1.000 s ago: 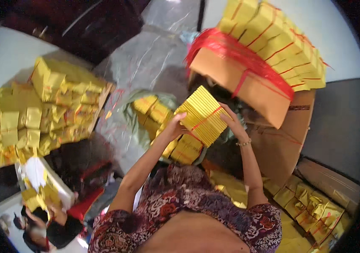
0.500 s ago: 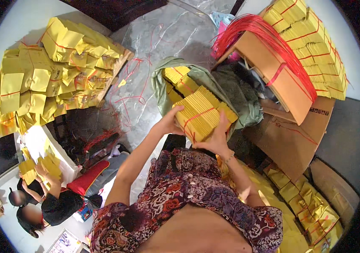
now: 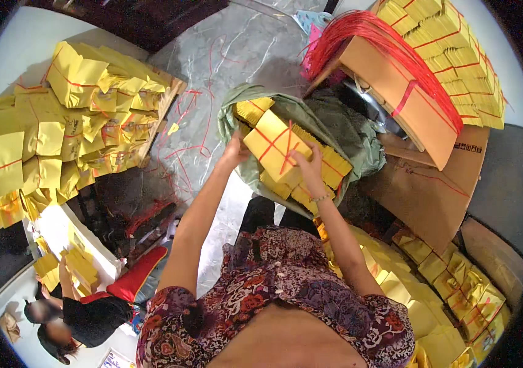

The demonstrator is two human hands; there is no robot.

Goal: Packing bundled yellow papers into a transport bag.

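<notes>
The bundle (image 3: 275,146), a thick block of yellow paper sheets cross-tied with red string, now sits lower and flatter than half a second ago, right over the open mouth of the green sack (image 3: 335,132). A second ago it was held up edge-on, its ribbed sheet edges showing; now its smooth top face shows, tilted, touching the bundles already packed inside. By my reading, it is being set into the sack, not carried.

The left hand (image 3: 235,149) grips the bundle's left corner, fingers curled around the edge. The right hand (image 3: 306,164) clamps its near right side, with a thin bracelet at the wrist. Both hands are closed on the bundle.

The sack is limp, creased cloth, its rim folded back around more yellow bundles standing on edge. The floor (image 3: 225,55) is grey, glossy and marbled, strewn with loose red strings. At the left a heap (image 3: 59,122) of crumpled yellow sheets, some tied, slumps over a wooden pallet. At the upper right, cardboard boxes (image 3: 421,122) carry a hank of red string (image 3: 366,37) and neat rows of tied bundles. More folded yellow paper lies at the lower right.
</notes>
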